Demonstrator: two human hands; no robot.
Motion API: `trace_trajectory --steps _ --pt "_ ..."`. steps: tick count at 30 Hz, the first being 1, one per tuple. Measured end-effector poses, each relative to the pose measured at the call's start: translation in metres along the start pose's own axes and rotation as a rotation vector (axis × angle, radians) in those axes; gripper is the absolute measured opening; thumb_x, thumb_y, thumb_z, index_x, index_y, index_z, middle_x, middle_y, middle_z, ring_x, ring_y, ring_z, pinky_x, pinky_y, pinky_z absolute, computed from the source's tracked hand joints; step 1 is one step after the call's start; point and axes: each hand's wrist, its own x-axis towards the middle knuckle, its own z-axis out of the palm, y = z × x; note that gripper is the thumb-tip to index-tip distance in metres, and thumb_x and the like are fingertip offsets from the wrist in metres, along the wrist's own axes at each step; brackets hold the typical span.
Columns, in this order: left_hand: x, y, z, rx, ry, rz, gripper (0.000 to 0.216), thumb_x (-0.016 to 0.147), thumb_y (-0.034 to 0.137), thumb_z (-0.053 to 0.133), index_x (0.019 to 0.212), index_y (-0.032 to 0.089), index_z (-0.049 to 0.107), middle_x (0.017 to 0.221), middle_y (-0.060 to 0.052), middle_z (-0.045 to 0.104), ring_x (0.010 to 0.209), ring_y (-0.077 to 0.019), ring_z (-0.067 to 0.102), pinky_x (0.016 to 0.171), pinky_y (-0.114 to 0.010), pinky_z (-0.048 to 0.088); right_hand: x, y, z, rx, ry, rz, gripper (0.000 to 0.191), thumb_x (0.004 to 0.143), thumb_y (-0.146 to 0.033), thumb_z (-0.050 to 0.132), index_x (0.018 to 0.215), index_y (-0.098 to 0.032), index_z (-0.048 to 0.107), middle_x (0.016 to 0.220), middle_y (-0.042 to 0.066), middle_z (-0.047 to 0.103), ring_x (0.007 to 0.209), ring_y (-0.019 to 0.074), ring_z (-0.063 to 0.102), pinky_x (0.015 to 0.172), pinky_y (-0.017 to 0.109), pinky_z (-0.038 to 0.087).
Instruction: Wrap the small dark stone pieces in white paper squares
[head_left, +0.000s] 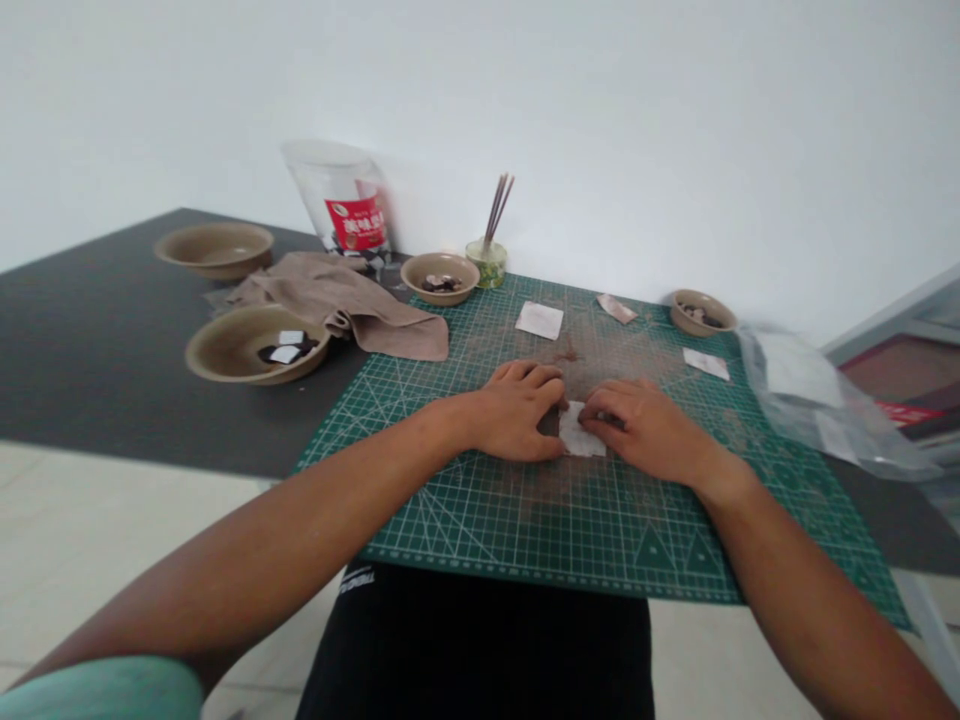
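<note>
A small, creased white paper square (583, 432) lies on the green cutting mat (465, 500), between my two hands. My left hand (521, 412) holds its left side down, thumb at the near corner and forefinger at the far one. From the right, my right hand (643, 425) reaches over the square with curled fingers and thumb close together, pinching at its surface. Whether anything small sits between those fingertips is hidden. Brown dust is smeared over the mat around both hands.
Further back lie white squares (540, 320), a stained strip (616, 308) and another piece (706, 364). Bowls (214, 250) stand left and right, one (259, 362) holding dark-and-white pieces. Also near are a brown cloth (397, 325), plastic jar (319, 190), green-patterned pot (487, 265) with sticks, and clear bag (870, 420).
</note>
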Motion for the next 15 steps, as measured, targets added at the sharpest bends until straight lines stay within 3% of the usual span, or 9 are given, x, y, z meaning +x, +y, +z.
trace_trajectory --steps 4,9,13,15 --pt "0.0003 0.0001 0.0002 -0.005 -0.004 0.003 0.056 0.084 0.060 0.055 0.124 0.021 0.051 0.149 -0.011 0.039 0.140 -0.0344 0.029 0.115 -0.049 0.023 -0.0001 -0.0023 0.0004 0.085 -0.067 -0.113 0.008 0.095 -0.024 0.059 0.092 -0.023 0.066 0.095 0.001 0.069 0.093 0.0190 0.062 0.086 0.036 0.038" --pt "0.0001 0.0000 0.0006 -0.009 -0.003 -0.007 0.055 0.084 0.058 0.056 0.125 0.022 0.051 0.150 -0.010 0.038 0.141 -0.0341 0.028 0.115 -0.050 0.022 -0.0001 0.0000 0.0027 -0.030 0.063 0.053 0.010 0.095 -0.024 0.057 0.092 -0.020 0.065 0.095 0.005 0.068 0.092 0.0215 0.061 0.085 0.038 0.039" --pt "-0.0001 0.0007 -0.0005 -0.024 -0.006 -0.005 0.056 0.083 0.059 0.057 0.125 0.022 0.051 0.149 -0.011 0.038 0.142 -0.0339 0.027 0.116 -0.049 0.022 -0.0009 0.0005 0.0027 0.082 -0.040 -0.083 0.009 0.095 -0.022 0.057 0.091 -0.021 0.065 0.094 0.003 0.068 0.091 0.0189 0.061 0.085 0.035 0.041" --pt "-0.0002 0.0013 -0.0018 -0.021 -0.011 -0.004 0.057 0.083 0.059 0.057 0.125 0.021 0.051 0.150 -0.011 0.038 0.142 -0.0337 0.027 0.117 -0.049 0.021 -0.0011 0.0031 0.0026 0.105 -0.030 -0.093 0.008 0.095 -0.022 0.058 0.092 -0.022 0.066 0.095 0.002 0.069 0.092 0.0187 0.062 0.086 0.035 0.042"
